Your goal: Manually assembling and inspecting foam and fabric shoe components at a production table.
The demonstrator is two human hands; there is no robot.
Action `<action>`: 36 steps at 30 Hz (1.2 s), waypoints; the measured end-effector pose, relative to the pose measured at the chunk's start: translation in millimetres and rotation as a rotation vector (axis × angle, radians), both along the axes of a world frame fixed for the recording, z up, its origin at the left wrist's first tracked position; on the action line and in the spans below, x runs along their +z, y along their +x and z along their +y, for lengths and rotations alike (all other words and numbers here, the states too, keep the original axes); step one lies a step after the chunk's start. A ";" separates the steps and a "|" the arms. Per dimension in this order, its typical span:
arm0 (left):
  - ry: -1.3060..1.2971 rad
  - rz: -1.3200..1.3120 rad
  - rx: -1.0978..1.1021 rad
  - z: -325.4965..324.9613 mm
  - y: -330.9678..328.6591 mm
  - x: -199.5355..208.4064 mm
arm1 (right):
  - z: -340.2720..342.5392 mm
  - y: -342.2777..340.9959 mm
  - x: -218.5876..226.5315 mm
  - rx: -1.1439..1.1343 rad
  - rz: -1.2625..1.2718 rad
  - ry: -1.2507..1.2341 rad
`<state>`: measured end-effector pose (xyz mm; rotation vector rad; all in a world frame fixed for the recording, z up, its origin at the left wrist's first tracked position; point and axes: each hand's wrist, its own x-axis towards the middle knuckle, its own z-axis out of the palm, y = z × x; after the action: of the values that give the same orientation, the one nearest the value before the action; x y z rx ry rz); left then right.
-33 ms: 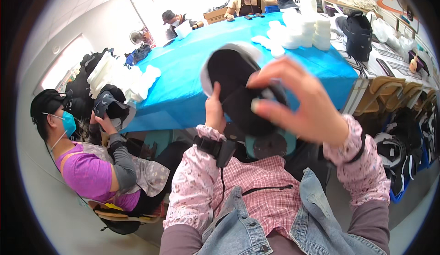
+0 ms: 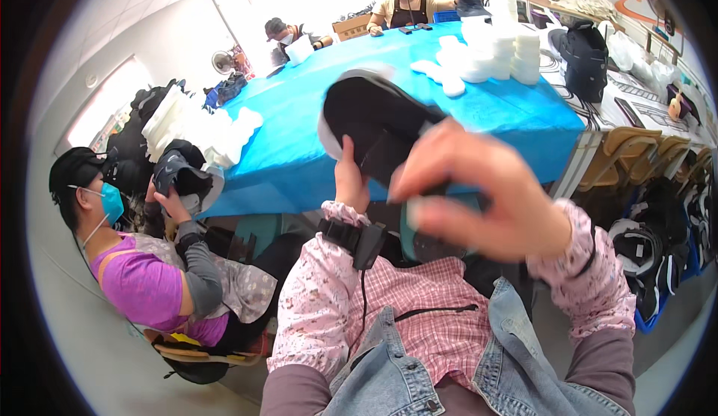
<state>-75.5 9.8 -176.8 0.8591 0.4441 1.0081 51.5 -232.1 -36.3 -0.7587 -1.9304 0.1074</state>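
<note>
Black cap (image 2: 374, 120) seems soft, light, best held by the edge our left grip (image 2: 350, 182) clasps, our right grip's (image 2: 486, 191) contact unclear.

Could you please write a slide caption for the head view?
Beside a blue-covered table, the left hand holds a black cap, with the blurred right hand at its lower side.

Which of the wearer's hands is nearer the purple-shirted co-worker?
Left. In the picture, the left hand, gripping a black cap, is right of that co-worker; the right hand is farther right.
</note>
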 end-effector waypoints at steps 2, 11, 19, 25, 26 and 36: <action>-0.030 -0.069 0.071 26.9 17.2 -12.3 | -11.2 -14.5 2.8 0.481 0.064 -0.197; -0.095 0.013 0.018 87.9 72.7 -46.0 | 8.5 -27.6 -15.0 0.878 0.502 -0.008; -0.139 0.373 -0.497 87.1 46.2 -24.2 | 78.1 10.5 -10.3 0.526 0.545 -0.033; 1.473 0.900 0.338 97.9 60.1 -0.8 | 234.7 74.5 -104.3 -0.527 -0.275 -0.087; 1.782 1.111 0.443 105.4 69.4 -4.6 | 258.3 91.5 -133.0 -0.629 -0.407 -0.039; 1.690 1.305 0.169 130.1 77.0 -32.8 | 307.7 110.3 -181.4 -0.600 -0.526 -0.041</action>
<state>1.4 139.9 -209.5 3.0921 0.6928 0.6663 161.8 75.6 -217.7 -1.4703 -2.0897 -0.4629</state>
